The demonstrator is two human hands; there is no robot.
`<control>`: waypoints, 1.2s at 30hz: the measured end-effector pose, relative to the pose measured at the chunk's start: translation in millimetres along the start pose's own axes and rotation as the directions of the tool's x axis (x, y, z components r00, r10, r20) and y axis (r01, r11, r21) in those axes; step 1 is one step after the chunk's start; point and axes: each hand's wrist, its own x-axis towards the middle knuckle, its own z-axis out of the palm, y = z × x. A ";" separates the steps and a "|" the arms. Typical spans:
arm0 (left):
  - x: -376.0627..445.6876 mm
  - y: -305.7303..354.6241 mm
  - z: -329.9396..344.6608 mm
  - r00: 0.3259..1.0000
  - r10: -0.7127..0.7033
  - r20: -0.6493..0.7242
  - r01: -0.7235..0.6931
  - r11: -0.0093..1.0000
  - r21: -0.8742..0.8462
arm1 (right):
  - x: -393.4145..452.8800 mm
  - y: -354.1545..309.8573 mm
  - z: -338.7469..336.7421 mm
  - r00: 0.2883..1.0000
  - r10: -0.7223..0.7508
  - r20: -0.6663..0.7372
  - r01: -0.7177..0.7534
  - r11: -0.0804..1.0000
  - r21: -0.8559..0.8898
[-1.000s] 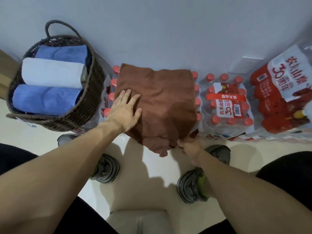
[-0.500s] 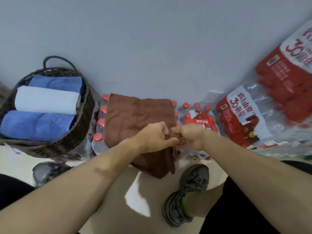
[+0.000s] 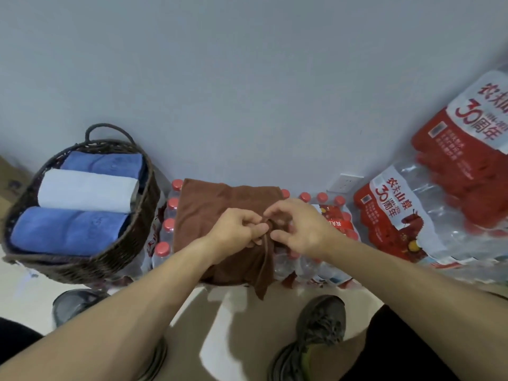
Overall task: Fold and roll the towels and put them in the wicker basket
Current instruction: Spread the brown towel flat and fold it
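Note:
A brown towel [image 3: 209,215] lies folded on top of a pack of water bottles against the wall, one corner hanging over the front. My left hand [image 3: 237,229] pinches the towel's right edge. My right hand [image 3: 298,226] sits just right of it, fingers curled at the same edge, pinching the cloth. The dark wicker basket [image 3: 137,232] stands to the left. It holds three rolled towels: a blue one [image 3: 68,232] in front, a white one [image 3: 85,192] in the middle, another blue one [image 3: 107,163] at the back.
Shrink-wrapped packs of red-capped water bottles [image 3: 330,237] support the towel, and larger red-labelled packs [image 3: 439,202] are stacked at the right. A wall socket [image 3: 345,184] sits low on the grey wall. My shoes [image 3: 316,334] stand on the pale floor below.
My left hand left the flat towel and my right hand came up from the hanging corner; both met at the towel's right edge. The camera view tilted upward.

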 end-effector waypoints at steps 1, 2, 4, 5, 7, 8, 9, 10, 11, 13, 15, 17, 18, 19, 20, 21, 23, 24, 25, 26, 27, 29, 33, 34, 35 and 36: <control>-0.3 1.5 -1.3 1.000 -0.009 -0.017 0.009 1.000 -0.008 | 2.6 2.2 -0.5 1.000 -0.027 0.013 0.027 0.999 0.027; -0.5 2.7 -1.5 0.999 -0.024 -0.031 0.023 1.000 -0.014 | 5.5 4.4 0.1 0.999 -0.024 0.027 0.022 0.997 0.076; -1.6 3.6 1.1 0.996 -0.082 -0.025 0.080 0.995 -0.065 | 11.8 9.3 3.3 1.000 -0.004 0.022 0.000 0.985 0.174; -2.0 3.2 3.2 0.993 -0.118 -0.017 0.116 0.986 -0.119 | 14.7 11.6 5.3 1.000 0.002 0.001 -0.002 0.977 0.212; -1.7 2.5 7.5 0.986 -0.166 0.001 0.162 0.960 -0.229 | 19.5 15.2 9.5 1.000 0.002 -0.029 0.005 0.964 0.265; -0.8 2.1 8.7 0.985 -0.172 0.005 0.167 0.951 -0.259 | 21.8 16.2 11.5 1.000 0.009 -0.026 -0.002 0.964 0.267; 0.0 2.4 9.7 0.985 -0.172 0.005 0.167 0.946 -0.278 | 23.6 17.1 13.4 1.000 0.024 -0.015 -0.019 0.966 0.258; 0.9 2.3 10.6 0.985 -0.172 -0.003 0.163 0.942 -0.292 | 25.4 18.0 15.9 0.999 0.041 -0.006 -0.038 0.968 0.247; 1.7 2.5 11.5 0.985 -0.173 -0.014 0.160 0.938 -0.308 | 27.2 18.9 18.5 0.998 0.056 -0.008 -0.053 0.971 0.232; 2.6 1.0 14.0 0.985 -0.167 -0.050 0.146 0.949 -0.279 | 29.5 20.5 21.5 0.996 0.085 -0.035 -0.076 0.977 0.197; 1.5 -1.1 13.6 0.989 -0.124 -0.084 0.110 0.982 -0.156 | 30.1 24.1 20.7 0.993 0.107 -0.045 -0.098 0.979 0.179; 1.6 -2.0 8.6 0.996 -0.082 -0.023 0.081 0.996 -0.029 | 28.9 30.6 19.0 0.990 0.140 -0.007 -0.137 0.980 0.145; 2.0 -2.9 3.9 0.997 -0.070 0.029 0.067 0.994 0.092 | 27.6 34.9 19.1 0.987 0.162 0.013 -0.162 0.979 0.121; 2.6 -3.7 -1.6 0.995 -0.071 0.077 0.050 0.968 0.247 | 26.7 39.4 19.2 0.982 0.189 0.027 -0.191 0.976 0.106; 2.9 -4.4 -7.3 0.990 -0.088 0.109 0.041 0.926 0.375 | 25.5 43.8 19.5 0.975 0.220 0.038 -0.222 0.970 0.101; 2.8 -4.0 -13.8 0.984 -0.121 0.132 0.049 0.892 0.450 | 24.3 47.8 19.1 0.967 0.250 0.050 -0.254 0.962 0.102; 2.5 -2.2 -28.3 0.964 -0.200 0.176 0.092 0.871 0.483 | 21.5 55.9 16.6 0.951 0.300 0.075 -0.306 0.947 0.098; 2.0 -0.2 -35.7 0.950 -0.237 0.204 0.111 0.866 0.487 | 20.1 60.4 14.7 0.942 0.323 0.088 -0.331 0.939 0.093; 1.6 2.1 -43.4 0.934 -0.273 0.229 0.128 0.857 0.499 | 17.6 64.9 13.1 0.932 0.348 0.104 -0.357 0.931 0.080; 1.4 4.4 -50.4 0.921 -0.301 0.246 0.145 0.853 0.501 | 15.1 69.5 12.0 0.921 0.368 0.128 -0.378 0.924 0.061; 1.1 6.7 -55.9 0.915 -0.313 0.255 0.158 0.860 0.486 | 12.1 73.2 11.9 0.909 0.383 0.164 -0.394 0.919 0.034; 1.0 10.7 -61.2 0.929 -0.269 0.253 0.147 0.897 0.416 | 7.6 77.4 13.0 0.877 0.403 0.263 -0.391 0.915 -0.098; 2.4 14.5 -55.3 0.994 -0.050 0.094 0.016 0.944 0.329 | 3.8 69.6 13.2 0.839 0.449 0.309 -0.351 0.879 -0.324; 2.9 13.7 -52.3 0.997 -0.018 0.078 -0.007 0.950 0.311 | 4.7 64.9 12.2 0.847 0.437 0.301 -0.327 0.877 -0.353; 3.1 13.3 -49.1 0.997 -0.005 0.079 -0.017 0.961 0.275 | 5.9 59.1 11.3 0.870 0.400 0.288 -0.286 0.885 -0.367; 3.4 13.7 -45.6 0.996 0.001 0.090 -0.022 0.973 0.230 | 8.6 52.2 10.5 0.906 0.335 0.259 -0.246 0.914 -0.323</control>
